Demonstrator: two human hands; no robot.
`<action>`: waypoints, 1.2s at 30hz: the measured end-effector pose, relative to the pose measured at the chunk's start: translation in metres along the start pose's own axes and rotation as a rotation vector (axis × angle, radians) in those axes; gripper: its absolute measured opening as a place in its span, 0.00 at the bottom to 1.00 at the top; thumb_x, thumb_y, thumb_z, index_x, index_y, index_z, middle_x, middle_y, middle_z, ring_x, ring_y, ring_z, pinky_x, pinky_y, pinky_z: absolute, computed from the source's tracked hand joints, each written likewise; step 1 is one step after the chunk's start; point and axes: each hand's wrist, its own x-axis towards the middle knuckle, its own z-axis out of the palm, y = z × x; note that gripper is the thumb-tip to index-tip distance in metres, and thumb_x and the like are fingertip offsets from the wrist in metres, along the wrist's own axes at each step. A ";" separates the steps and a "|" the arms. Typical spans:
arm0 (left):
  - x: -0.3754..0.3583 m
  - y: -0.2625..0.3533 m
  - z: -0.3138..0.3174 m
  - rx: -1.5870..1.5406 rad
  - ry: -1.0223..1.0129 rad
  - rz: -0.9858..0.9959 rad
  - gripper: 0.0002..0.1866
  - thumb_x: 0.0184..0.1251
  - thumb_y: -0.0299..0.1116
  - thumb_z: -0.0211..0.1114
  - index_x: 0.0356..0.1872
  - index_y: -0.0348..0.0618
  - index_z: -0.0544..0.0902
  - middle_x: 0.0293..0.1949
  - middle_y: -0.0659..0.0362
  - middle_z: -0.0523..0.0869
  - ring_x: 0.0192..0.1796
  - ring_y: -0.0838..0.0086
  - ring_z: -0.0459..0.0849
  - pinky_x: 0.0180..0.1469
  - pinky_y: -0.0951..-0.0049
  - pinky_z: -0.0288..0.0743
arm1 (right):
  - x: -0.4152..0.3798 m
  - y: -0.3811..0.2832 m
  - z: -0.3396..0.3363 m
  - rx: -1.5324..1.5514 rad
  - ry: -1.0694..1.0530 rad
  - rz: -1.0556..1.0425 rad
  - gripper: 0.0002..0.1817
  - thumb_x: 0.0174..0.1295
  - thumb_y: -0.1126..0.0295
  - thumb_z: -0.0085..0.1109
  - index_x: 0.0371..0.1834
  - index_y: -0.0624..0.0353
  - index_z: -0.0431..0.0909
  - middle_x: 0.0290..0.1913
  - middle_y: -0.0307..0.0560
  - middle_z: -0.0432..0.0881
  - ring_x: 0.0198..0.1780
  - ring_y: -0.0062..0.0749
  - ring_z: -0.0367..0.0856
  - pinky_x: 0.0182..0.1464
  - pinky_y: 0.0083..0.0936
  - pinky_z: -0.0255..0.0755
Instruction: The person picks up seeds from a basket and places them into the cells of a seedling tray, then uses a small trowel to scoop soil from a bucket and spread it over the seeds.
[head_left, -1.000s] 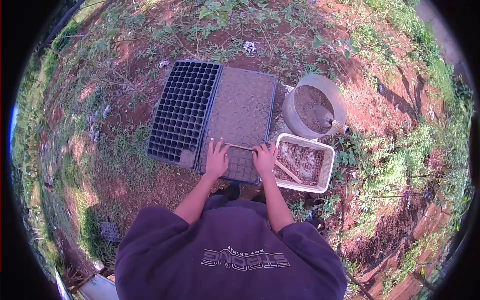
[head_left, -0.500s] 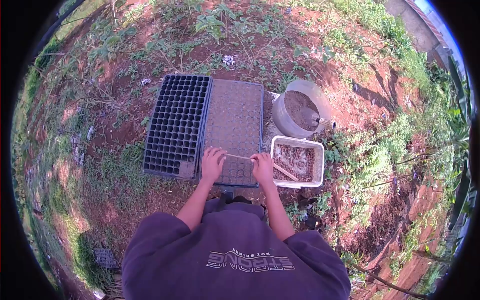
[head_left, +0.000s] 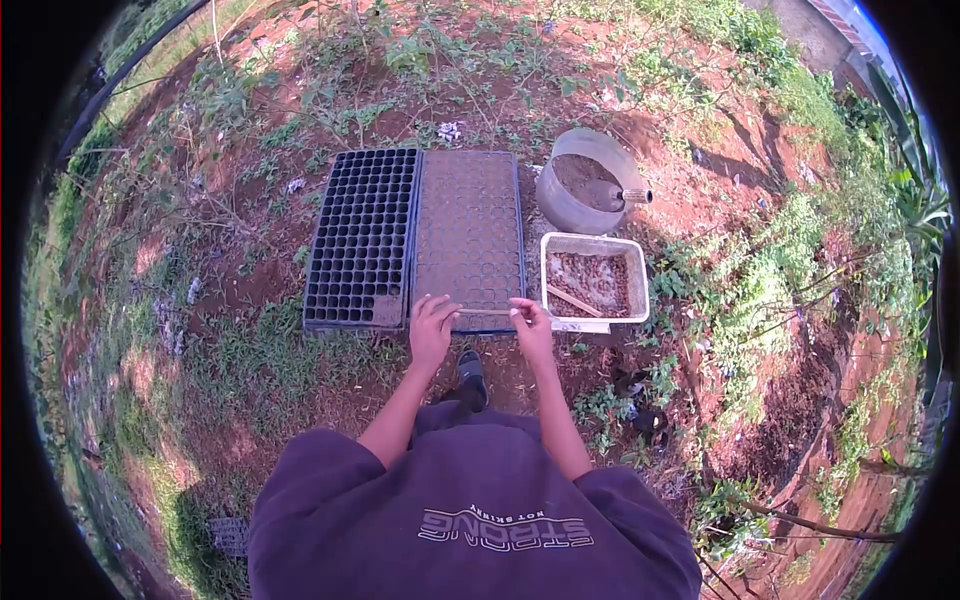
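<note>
A thin wooden stick spans crosswise over the near end of a soil-filled seedling tray. My left hand grips its left end, and my right hand pinches the right end. Brown soil covers most of the tray, with round cell outlines showing through. Close on the left lies a second black seedling tray with mostly dark, hollow cells and some soil at its near right corner.
To the right stand a translucent bucket of soil with a handled scoop and a white basin holding brown seed-like pieces and a flat wooden piece. My shoe is just before the trays. Weeds and red earth surround them.
Both hands have drawn the stick toward me, closer to the tray's near edge. The view has shifted, and my shoe shows more.
</note>
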 end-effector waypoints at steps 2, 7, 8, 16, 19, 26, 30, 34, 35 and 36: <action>-0.012 0.001 -0.009 0.007 -0.004 0.003 0.10 0.58 0.30 0.67 0.41 0.51 0.88 0.49 0.59 0.83 0.59 0.58 0.72 0.63 0.62 0.66 | -0.019 -0.004 0.008 -0.041 -0.049 0.015 0.07 0.64 0.73 0.59 0.43 0.59 0.81 0.35 0.33 0.77 0.34 0.15 0.71 0.41 0.17 0.69; -0.038 0.002 -0.037 0.005 0.001 0.005 0.10 0.58 0.29 0.66 0.40 0.51 0.88 0.49 0.60 0.83 0.59 0.58 0.73 0.62 0.61 0.66 | -0.058 -0.021 0.033 0.048 -0.121 0.065 0.08 0.62 0.69 0.63 0.41 0.59 0.83 0.34 0.33 0.81 0.36 0.15 0.74 0.42 0.16 0.69; -0.040 0.003 -0.042 -0.010 -0.005 0.017 0.09 0.58 0.29 0.66 0.40 0.51 0.88 0.49 0.60 0.83 0.59 0.58 0.73 0.62 0.61 0.66 | -0.063 -0.026 0.037 0.082 -0.125 0.066 0.08 0.62 0.69 0.63 0.41 0.59 0.83 0.35 0.33 0.81 0.37 0.15 0.74 0.42 0.16 0.68; -0.043 -0.001 -0.060 -0.061 -0.040 0.121 0.10 0.56 0.29 0.68 0.40 0.51 0.88 0.49 0.61 0.83 0.59 0.58 0.73 0.61 0.60 0.68 | -0.083 -0.040 0.059 0.041 -0.211 0.064 0.09 0.64 0.70 0.61 0.44 0.61 0.84 0.38 0.36 0.83 0.41 0.17 0.77 0.46 0.18 0.70; -0.045 -0.016 -0.068 -0.068 -0.052 0.138 0.10 0.55 0.29 0.69 0.40 0.51 0.88 0.49 0.61 0.83 0.59 0.57 0.73 0.61 0.60 0.68 | -0.087 -0.034 0.073 0.029 -0.202 0.008 0.10 0.64 0.70 0.59 0.44 0.61 0.84 0.40 0.38 0.84 0.42 0.18 0.78 0.48 0.19 0.71; -0.047 -0.065 -0.100 -0.002 -0.055 0.078 0.10 0.58 0.34 0.68 0.41 0.51 0.88 0.54 0.61 0.82 0.63 0.53 0.70 0.64 0.58 0.66 | -0.083 -0.024 0.134 -0.091 -0.233 0.057 0.11 0.64 0.69 0.59 0.46 0.61 0.84 0.40 0.39 0.85 0.43 0.18 0.79 0.48 0.19 0.71; -0.045 -0.096 -0.126 0.044 -0.097 0.062 0.13 0.61 0.34 0.65 0.47 0.50 0.85 0.59 0.58 0.79 0.67 0.50 0.67 0.66 0.56 0.63 | -0.084 -0.014 0.177 -0.055 -0.238 0.101 0.10 0.63 0.69 0.60 0.43 0.61 0.85 0.40 0.42 0.87 0.41 0.21 0.80 0.48 0.20 0.72; -0.045 -0.139 -0.125 0.113 -0.108 -0.024 0.22 0.64 0.35 0.59 0.61 0.49 0.75 0.64 0.51 0.73 0.72 0.48 0.59 0.71 0.51 0.55 | -0.077 0.013 0.207 -0.448 -0.062 -0.132 0.10 0.62 0.66 0.60 0.38 0.61 0.86 0.38 0.50 0.87 0.41 0.34 0.82 0.51 0.27 0.71; -0.047 -0.147 -0.126 0.109 -0.117 -0.033 0.22 0.64 0.35 0.59 0.61 0.49 0.75 0.64 0.51 0.73 0.72 0.48 0.59 0.71 0.51 0.55 | -0.080 0.017 0.209 -0.491 0.000 -0.157 0.11 0.61 0.66 0.60 0.37 0.61 0.87 0.38 0.52 0.87 0.41 0.38 0.82 0.53 0.29 0.71; -0.047 -0.154 -0.127 0.200 -0.192 -0.033 0.24 0.64 0.36 0.59 0.63 0.50 0.73 0.67 0.52 0.69 0.73 0.49 0.56 0.72 0.47 0.51 | -0.080 0.020 0.209 -0.488 -0.013 -0.151 0.12 0.62 0.65 0.59 0.39 0.60 0.87 0.37 0.52 0.86 0.43 0.40 0.81 0.54 0.30 0.70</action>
